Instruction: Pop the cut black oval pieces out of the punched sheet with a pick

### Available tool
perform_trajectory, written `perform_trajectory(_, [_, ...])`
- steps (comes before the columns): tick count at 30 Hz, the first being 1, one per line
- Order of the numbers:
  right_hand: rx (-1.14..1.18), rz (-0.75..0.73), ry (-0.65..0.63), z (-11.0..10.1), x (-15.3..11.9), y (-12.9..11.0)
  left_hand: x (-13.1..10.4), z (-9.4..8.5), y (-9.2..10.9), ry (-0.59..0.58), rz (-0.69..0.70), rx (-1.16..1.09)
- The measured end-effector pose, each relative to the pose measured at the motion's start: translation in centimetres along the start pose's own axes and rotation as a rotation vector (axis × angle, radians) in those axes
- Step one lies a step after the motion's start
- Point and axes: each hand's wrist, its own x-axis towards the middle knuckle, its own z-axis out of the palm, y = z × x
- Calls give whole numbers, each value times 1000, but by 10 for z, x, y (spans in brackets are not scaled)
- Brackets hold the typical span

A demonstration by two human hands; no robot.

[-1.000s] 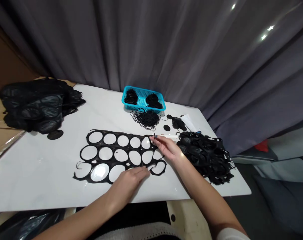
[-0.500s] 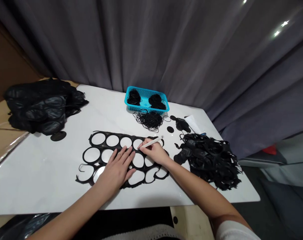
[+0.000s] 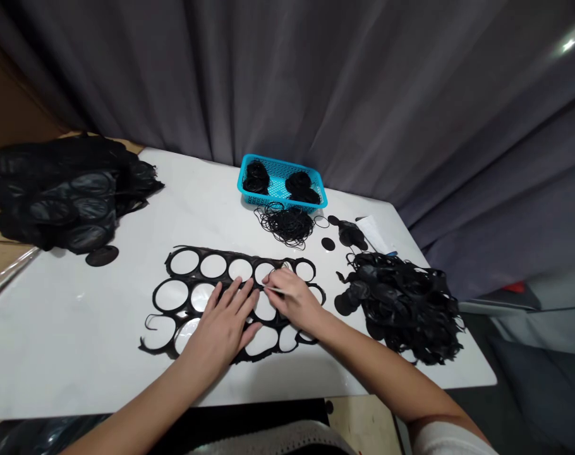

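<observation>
My left hand point(image 3: 223, 323) lies flat with fingers spread on a thin black sheet point(image 3: 193, 279) that has rows of large round holes, the white table showing through them. Beside its fingertips, my right hand point(image 3: 296, 302) is closed round a slim white pen-like tool point(image 3: 278, 290), its tip low over the sheet near a hole in the upper rows. The tip itself is too small to make out. At the sheet's lower left edge, a loose curled strip point(image 3: 151, 321) sticks out.
A blue basket point(image 3: 284, 163) with black bundles stands at the back, a heap of thin black rings point(image 3: 290, 226) before it. Black scraps point(image 3: 405, 306) pile up on the right. Stacked black sheets point(image 3: 64, 196) lie left. Black discs point(image 3: 328, 244) and white paper point(image 3: 375, 234) lie nearby.
The white tool has swung from pointing up and right to lying lower, nearly level, as my right hand turned and closed over it. My left hand stays on the sheet. The view has shifted slightly.
</observation>
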Motion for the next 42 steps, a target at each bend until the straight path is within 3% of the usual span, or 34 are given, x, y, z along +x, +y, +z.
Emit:
perform_trajectory(3, [-219, -61, 4, -14, 6, 15, -1, 0, -1, -14, 5, 8])
perform_trajectory(7, [-361, 268, 401, -60, 24, 54, -2, 0, -2, -37, 1, 7])
perform_trajectory(9, [-273, 370, 494, -74, 32, 64, -2, 0, -3, -34, 5, 0])
perform_trajectory(11, [-81, 412, 440, -73, 37, 59, -2, -1, -4, -21, 13, -20])
perform_trajectory(15, [260, 375, 178, -36, 43, 22, -4, -6, -13, 42, -58, -31])
perform_trajectory(18, [314, 287, 27, -9, 47, -4, -9, -9, -19, 53, -105, 34])
perform_trajectory(21, [310, 198, -66, 4, 49, -12, -15, -11, -23, 23, -91, 56])
perform_trajectory(33, [228, 111, -95, 12, 47, -11, -23, -8, -26, 33, -92, -19])
perform_trajectory(37, [114, -30, -90, 18, 41, -11, -23, -7, -26, 34, -100, -28])
perform_trajectory(42, [-232, -228, -158, 25, 38, -9, -22, -8, -25, 19, -119, -9])
